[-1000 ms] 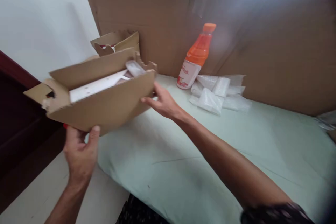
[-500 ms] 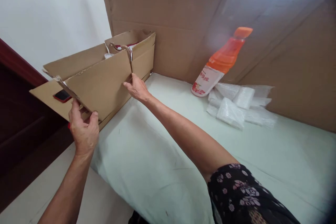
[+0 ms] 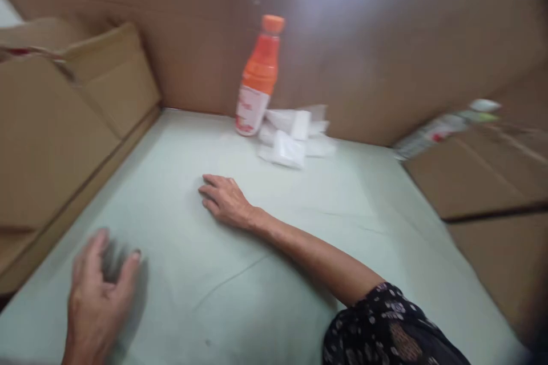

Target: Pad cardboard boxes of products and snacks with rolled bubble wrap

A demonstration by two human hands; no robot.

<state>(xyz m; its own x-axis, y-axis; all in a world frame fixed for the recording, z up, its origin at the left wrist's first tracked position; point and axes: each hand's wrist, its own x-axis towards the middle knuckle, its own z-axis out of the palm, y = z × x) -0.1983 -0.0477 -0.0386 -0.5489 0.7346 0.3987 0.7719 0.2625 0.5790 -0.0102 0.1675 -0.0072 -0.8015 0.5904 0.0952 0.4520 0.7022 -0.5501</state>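
Note:
My left hand (image 3: 98, 291) is open over the pale green cloth (image 3: 180, 285), thumb and fingers apart, with nothing in it. Farther forward, my right hand (image 3: 225, 199) is low over the same cloth, fingers loosely spread and empty. A cardboard box (image 3: 51, 131) stands at the left, apart from both hands. Beyond my right hand, an orange drink bottle (image 3: 259, 77) with a white label tilts near the back cardboard wall. Crumpled clear plastic packaging (image 3: 289, 145) lies beside the bottle's base.
A tall cardboard sheet (image 3: 192, 51) closes off the back. At the right, another cardboard box (image 3: 479, 177) borders the cloth, and a clear bottle (image 3: 445, 128) with a white cap leans on it. The picture is blurred by motion.
Both hands have come away from the left cardboard box and are over the cloth. The view has swung right, bringing in the right-hand box and the clear bottle.

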